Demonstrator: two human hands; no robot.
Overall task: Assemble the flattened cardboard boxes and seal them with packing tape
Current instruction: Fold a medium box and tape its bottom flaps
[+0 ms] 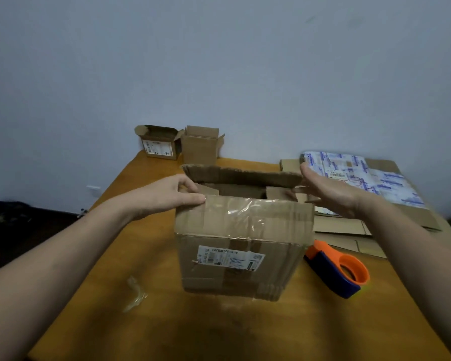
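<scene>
A brown cardboard box (235, 256) stands upright in the middle of the wooden table (115, 269), its top flaps up and old clear tape on the near flap. A white label is stuck to its front. My left hand (175, 194) holds the box's top left corner, thumb on the near flap and fingers curled over the left side flap. My right hand (326, 191) has its fingers straight and presses against the right end of the far flap. An orange and blue tape dispenser (339, 269) lies on the table just right of the box.
Two small open cardboard boxes (159, 142) (201, 144) stand at the table's far left corner by the wall. Flattened cardboard and a printed blue-and-white sheet (362, 175) are stacked at the far right. A crumpled strip of clear tape (136, 295) lies near the left front.
</scene>
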